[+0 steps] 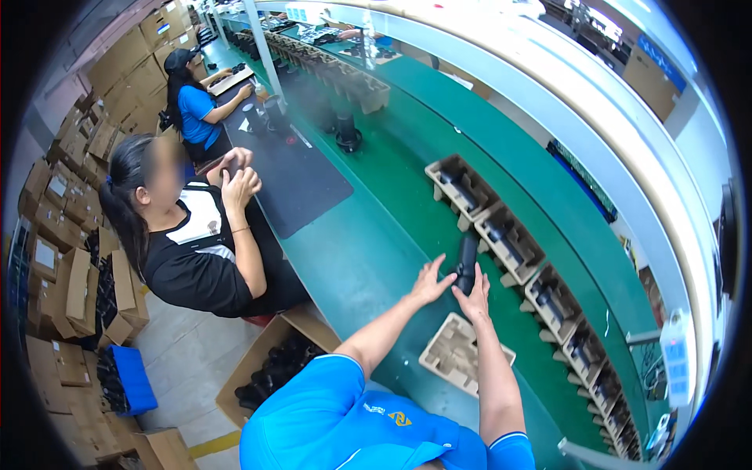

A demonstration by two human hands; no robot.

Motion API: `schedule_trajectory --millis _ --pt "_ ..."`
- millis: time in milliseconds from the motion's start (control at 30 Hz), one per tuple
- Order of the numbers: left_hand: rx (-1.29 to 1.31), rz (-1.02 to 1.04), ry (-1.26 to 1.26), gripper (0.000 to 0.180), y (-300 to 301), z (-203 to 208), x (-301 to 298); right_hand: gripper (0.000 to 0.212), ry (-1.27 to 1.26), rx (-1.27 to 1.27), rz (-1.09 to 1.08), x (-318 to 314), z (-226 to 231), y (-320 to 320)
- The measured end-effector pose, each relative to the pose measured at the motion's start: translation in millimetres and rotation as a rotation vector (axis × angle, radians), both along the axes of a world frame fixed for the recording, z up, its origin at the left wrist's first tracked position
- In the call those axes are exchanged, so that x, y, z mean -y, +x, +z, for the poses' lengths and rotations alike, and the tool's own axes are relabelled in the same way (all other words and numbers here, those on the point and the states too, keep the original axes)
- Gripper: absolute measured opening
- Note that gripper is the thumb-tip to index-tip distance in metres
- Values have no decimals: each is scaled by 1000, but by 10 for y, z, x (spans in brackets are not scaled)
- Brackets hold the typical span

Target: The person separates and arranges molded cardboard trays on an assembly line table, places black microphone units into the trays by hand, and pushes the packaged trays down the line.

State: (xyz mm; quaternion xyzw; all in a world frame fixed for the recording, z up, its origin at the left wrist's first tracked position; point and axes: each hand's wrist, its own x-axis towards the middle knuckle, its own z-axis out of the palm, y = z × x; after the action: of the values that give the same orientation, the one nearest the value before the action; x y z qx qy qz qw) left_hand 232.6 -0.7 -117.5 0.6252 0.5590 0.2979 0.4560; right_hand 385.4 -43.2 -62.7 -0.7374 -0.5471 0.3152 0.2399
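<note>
Two bare hands are up front here, and they're doing different things. Closest in is a tan pulp tray [443, 352] on the green bench [333, 270], partly behind the right forearm. Just past it, the right hand [475, 298] has its thumb and fingers clamped round the lower end of a black tube [467, 254]. The left hand [429, 285] is right beside it, fingers spread and thumb by the tube; can't tell if that thumb actually touches. The tube points away from the wearer, over the darker green strip [399, 200], with its top end close to a long row of pulp trays [511, 276] that hold black parts. Off to the left, below the bench edge, there's an open carton [311, 326] loaded with black parts. Next out, a co-worker [200, 258] in black and white has both hands up around something dark. Beyond that are a dark mat [305, 188] and a black piece [348, 135] standing upright on the strip. Way back, another person [197, 110] in blue sits near stacked boxes [129, 63].
</note>
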Motion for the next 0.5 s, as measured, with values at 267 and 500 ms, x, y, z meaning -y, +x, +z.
schedule_trajectory --millis 267,500 --pt "172 16 -344 84 -18 16 21 52 -117 16 -49 -205 -129 -317" --pt "634 -31 -143 104 -466 313 360 53 174 -199 278 245 315 -497"
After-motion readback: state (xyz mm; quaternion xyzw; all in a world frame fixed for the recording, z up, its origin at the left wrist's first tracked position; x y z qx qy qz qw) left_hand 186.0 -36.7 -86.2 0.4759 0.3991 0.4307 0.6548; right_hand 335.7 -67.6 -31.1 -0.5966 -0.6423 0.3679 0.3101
